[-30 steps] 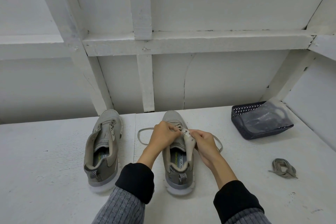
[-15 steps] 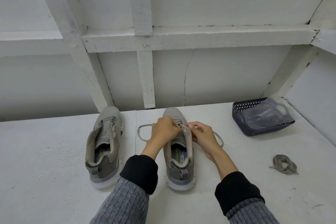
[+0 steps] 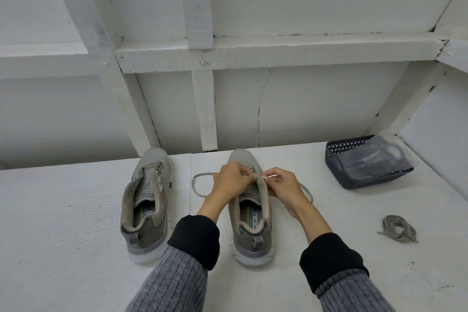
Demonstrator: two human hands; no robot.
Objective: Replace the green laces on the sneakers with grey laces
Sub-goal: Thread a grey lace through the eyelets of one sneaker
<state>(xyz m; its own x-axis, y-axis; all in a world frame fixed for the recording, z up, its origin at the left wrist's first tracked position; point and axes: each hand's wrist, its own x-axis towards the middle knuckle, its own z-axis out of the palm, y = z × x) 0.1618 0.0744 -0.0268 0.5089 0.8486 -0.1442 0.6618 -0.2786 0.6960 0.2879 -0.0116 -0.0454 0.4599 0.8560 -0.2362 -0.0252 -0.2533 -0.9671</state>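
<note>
Right sneaker [image 3: 249, 213] sat mid-table [image 3: 76, 248] w/ both hands on its eyelets: left hand [image 3: 231, 182] and right hand [image 3: 285, 185] each pinched the grey lace [image 3: 198, 185]. Risk: slack loops snagging, end slipping back out.

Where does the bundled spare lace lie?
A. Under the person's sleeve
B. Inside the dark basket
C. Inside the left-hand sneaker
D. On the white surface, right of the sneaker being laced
D: the bundled lace lies on the bare white surface, nearer than the basket, right of the sneaker being laced.
</note>
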